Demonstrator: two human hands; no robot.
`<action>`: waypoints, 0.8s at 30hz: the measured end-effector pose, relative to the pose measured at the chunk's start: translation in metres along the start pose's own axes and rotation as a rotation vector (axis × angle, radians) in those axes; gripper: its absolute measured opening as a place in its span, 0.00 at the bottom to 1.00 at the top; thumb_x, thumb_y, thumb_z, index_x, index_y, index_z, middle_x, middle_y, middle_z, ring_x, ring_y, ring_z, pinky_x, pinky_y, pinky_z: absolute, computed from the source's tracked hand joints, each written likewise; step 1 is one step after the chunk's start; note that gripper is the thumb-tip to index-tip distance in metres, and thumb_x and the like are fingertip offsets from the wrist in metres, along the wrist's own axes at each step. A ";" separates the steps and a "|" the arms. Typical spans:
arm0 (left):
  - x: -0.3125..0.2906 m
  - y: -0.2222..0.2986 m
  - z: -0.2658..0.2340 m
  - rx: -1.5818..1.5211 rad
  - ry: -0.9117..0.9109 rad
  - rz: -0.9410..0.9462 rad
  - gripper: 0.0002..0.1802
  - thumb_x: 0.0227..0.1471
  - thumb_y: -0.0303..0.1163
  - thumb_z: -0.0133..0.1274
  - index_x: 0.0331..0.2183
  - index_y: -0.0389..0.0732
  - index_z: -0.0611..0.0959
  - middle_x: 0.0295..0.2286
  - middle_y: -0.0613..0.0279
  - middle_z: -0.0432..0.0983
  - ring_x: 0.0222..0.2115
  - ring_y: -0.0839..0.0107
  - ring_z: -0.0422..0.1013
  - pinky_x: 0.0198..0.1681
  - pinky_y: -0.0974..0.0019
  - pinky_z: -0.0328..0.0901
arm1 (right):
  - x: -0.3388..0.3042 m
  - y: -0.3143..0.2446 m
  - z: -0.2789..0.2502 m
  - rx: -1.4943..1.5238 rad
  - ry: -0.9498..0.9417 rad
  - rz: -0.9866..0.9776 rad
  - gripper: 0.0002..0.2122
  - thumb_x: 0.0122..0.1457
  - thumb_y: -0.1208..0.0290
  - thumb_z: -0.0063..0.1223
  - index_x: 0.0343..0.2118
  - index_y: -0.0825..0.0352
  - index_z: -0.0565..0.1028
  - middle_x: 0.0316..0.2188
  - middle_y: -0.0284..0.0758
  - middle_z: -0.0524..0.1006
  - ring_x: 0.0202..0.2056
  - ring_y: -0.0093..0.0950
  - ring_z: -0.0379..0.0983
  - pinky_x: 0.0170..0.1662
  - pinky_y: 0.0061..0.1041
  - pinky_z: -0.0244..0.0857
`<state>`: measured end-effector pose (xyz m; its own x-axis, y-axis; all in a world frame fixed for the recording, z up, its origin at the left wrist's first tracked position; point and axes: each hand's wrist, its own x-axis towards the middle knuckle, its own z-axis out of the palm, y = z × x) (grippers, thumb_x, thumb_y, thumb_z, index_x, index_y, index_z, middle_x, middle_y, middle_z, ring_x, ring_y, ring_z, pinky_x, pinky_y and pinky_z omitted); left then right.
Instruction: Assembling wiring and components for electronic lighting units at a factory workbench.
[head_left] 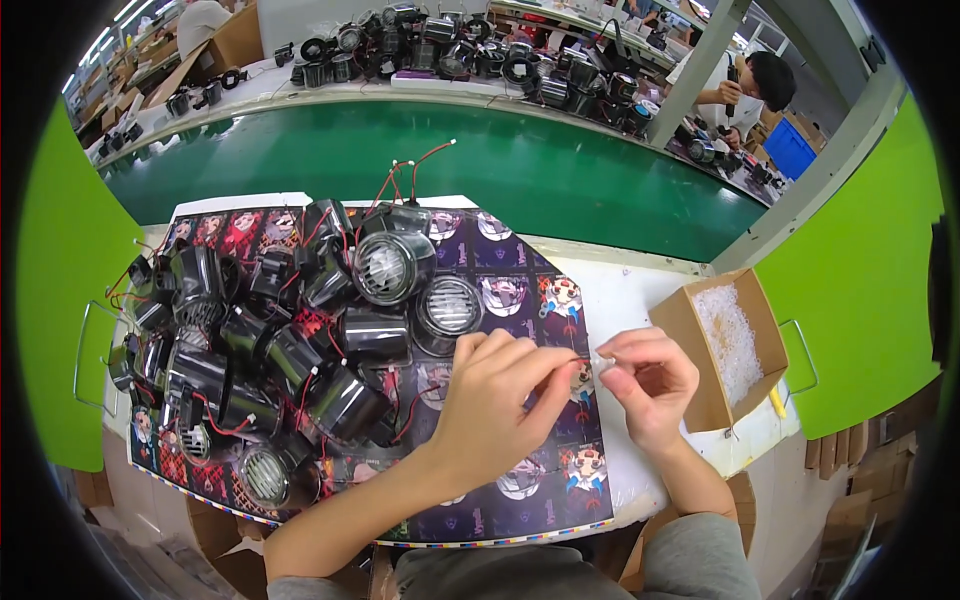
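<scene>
My left hand [500, 400] is closed in a pinch at the right side of the printed sheet, with a short piece of thin red wire [579, 361] at its fingertips. Close beside it, my right hand [650, 380] is also closed. Its thumb and forefinger pinch a small white connector [601, 364] at the wire's end. To the left of my hands lie several glossy black blower housings [375, 335] with ribbed round grilles, heaped together. Thin red and black wires tipped with white plugs stick out of them. Whatever the wire joins inside my left hand is hidden.
A cardboard box [680, 335] of small clear-white pieces [730, 345] stands right of my hands. Beneath the housings lies a dark printed sheet [470, 510]. Beyond runs a green conveyor belt [430, 150], with more black housings [450, 50] behind it. Another person [735, 95] works at far right.
</scene>
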<state>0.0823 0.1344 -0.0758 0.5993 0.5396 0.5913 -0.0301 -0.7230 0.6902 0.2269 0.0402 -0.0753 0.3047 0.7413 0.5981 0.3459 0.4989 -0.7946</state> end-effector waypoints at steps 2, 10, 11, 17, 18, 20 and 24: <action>0.000 0.002 -0.002 0.010 -0.044 -0.005 0.05 0.44 0.27 0.52 0.28 0.41 0.78 0.17 0.68 0.67 0.22 0.70 0.63 0.33 0.66 0.52 | -0.001 0.000 -0.002 0.032 -0.015 -0.011 0.10 0.46 0.86 0.56 0.32 0.70 0.72 0.36 0.42 0.73 0.20 0.10 0.61 0.22 0.09 0.55; -0.002 0.003 -0.003 0.013 -0.070 0.015 0.08 0.42 0.27 0.54 0.31 0.41 0.79 0.18 0.69 0.67 0.22 0.71 0.63 0.34 0.65 0.52 | 0.005 -0.011 -0.001 -0.266 -0.115 -0.129 0.11 0.40 0.87 0.58 0.29 0.70 0.75 0.31 0.41 0.76 0.25 0.20 0.72 0.24 0.14 0.64; -0.002 0.002 -0.003 0.029 -0.081 0.018 0.09 0.42 0.27 0.54 0.31 0.41 0.79 0.19 0.68 0.67 0.22 0.71 0.63 0.34 0.64 0.52 | 0.007 -0.012 -0.001 -0.318 -0.135 -0.191 0.11 0.39 0.87 0.59 0.29 0.70 0.76 0.30 0.41 0.76 0.26 0.24 0.74 0.26 0.17 0.67; -0.001 0.000 0.000 0.110 -0.078 0.105 0.09 0.40 0.27 0.55 0.30 0.42 0.79 0.19 0.69 0.64 0.22 0.71 0.62 0.34 0.63 0.52 | 0.010 -0.020 -0.004 -0.544 -0.143 -0.259 0.11 0.37 0.84 0.59 0.28 0.70 0.76 0.25 0.39 0.75 0.24 0.26 0.73 0.25 0.19 0.67; -0.001 0.001 -0.001 0.109 -0.082 0.111 0.09 0.40 0.27 0.55 0.30 0.42 0.79 0.19 0.69 0.64 0.22 0.71 0.62 0.34 0.63 0.52 | 0.010 -0.020 -0.004 -0.566 -0.151 -0.276 0.12 0.36 0.84 0.59 0.28 0.70 0.77 0.25 0.39 0.75 0.23 0.25 0.73 0.24 0.18 0.67; -0.001 0.002 -0.002 0.233 -0.068 0.168 0.09 0.39 0.28 0.55 0.30 0.43 0.79 0.19 0.69 0.63 0.22 0.71 0.61 0.34 0.63 0.53 | 0.011 -0.021 -0.005 -0.568 -0.138 -0.280 0.12 0.36 0.84 0.59 0.29 0.70 0.77 0.25 0.38 0.75 0.22 0.25 0.72 0.22 0.18 0.66; -0.002 0.003 -0.002 0.261 -0.059 0.189 0.09 0.39 0.29 0.56 0.30 0.43 0.78 0.19 0.69 0.63 0.22 0.71 0.61 0.35 0.62 0.53 | 0.011 -0.023 -0.008 -0.616 -0.169 -0.341 0.12 0.36 0.83 0.59 0.28 0.69 0.77 0.24 0.37 0.76 0.20 0.24 0.72 0.20 0.17 0.64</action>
<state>0.0798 0.1319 -0.0737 0.6485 0.3646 0.6682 0.0559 -0.8983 0.4358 0.2295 0.0337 -0.0494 -0.0330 0.6738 0.7382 0.8500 0.4075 -0.3340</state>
